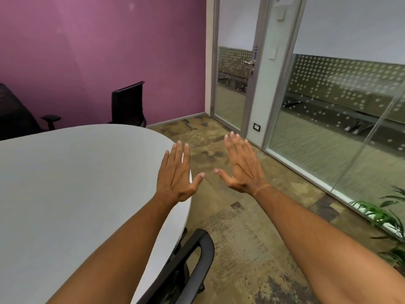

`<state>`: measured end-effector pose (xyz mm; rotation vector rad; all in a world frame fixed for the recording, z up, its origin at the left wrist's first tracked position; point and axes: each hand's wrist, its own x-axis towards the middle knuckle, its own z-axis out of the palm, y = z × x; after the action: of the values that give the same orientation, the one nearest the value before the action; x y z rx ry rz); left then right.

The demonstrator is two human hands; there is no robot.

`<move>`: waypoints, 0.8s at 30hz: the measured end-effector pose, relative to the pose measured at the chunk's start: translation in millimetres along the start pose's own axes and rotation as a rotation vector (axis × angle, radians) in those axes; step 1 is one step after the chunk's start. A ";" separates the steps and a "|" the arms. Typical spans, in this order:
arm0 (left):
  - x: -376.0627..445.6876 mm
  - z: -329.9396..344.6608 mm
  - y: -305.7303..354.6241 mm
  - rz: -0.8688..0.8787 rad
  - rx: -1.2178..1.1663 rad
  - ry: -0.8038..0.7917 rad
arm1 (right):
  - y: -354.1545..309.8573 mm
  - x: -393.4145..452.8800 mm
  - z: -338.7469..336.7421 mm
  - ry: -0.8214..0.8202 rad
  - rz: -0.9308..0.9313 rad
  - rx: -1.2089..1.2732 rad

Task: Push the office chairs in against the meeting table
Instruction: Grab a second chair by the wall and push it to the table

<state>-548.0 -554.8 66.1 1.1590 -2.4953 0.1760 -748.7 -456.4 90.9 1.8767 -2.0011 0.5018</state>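
Both arms were stretched forward, backs of the hands up. The left hand (175,176) was flat and spread, fingers together and thumb out, holding nothing, hovering over the rounded end of the white counter (76,183). The right hand (242,170) was likewise spread and empty, over the patterned carpet (252,249) just beside the counter's edge. Thumbs pointed at each other, a small gap between them, not touching.

One black office chair (192,268) was at the bottom of the view, its curved back top right against the counter's near edge, partly hidden by the left forearm. A second black chair (128,104) stood at the far side of the counter, near the purple wall (98,51), its seat hidden behind the tabletop. A third dark chair (19,115) showed at the far left with one armrest visible; how close it sat to the counter could not be told.

Glass door (234,84) and glass partition (339,106) on the right, green plant (385,213) at the right edge.
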 end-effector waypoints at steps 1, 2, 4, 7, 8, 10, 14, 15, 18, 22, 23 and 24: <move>10.9 4.8 -2.0 0.014 -0.005 -0.001 | 4.0 7.6 3.7 0.002 0.008 0.000; 21.2 9.5 -3.6 0.025 -0.012 -0.002 | 8.3 14.6 7.6 -0.001 0.013 -0.001; 42.9 18.4 -6.3 0.042 -0.028 0.008 | 18.4 29.2 15.7 -0.005 0.019 -0.006; 78.8 29.4 -8.7 0.061 -0.039 0.021 | 39.1 53.0 29.4 -0.008 0.023 -0.008; 90.5 32.9 -8.7 0.064 -0.038 0.028 | 47.9 61.1 34.8 -0.011 0.023 -0.006; 114.4 41.2 -7.5 0.060 -0.037 0.038 | 66.9 78.8 47.1 -0.013 0.020 -0.005; 166.0 64.6 0.9 0.025 -0.010 0.045 | 111.8 122.1 73.1 -0.013 -0.024 0.006; 180.2 71.5 3.9 0.013 -0.001 0.050 | 124.6 134.8 79.3 -0.016 -0.040 0.013; 224.9 90.2 13.4 -0.026 0.018 0.058 | 163.9 172.3 95.3 -0.024 -0.076 0.049; 282.7 107.1 25.0 -0.094 0.043 0.066 | 218.5 219.5 114.0 -0.037 -0.123 0.083; 296.7 110.0 26.7 -0.103 0.046 0.064 | 230.3 232.0 119.3 -0.038 -0.126 0.095; 309.8 112.9 27.5 -0.109 0.049 0.061 | 240.4 244.0 125.0 -0.038 -0.130 0.105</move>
<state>-783.1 -787.0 84.9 1.2863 -2.3799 0.2402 -1005.0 -715.6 94.9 2.0776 -1.8937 0.5486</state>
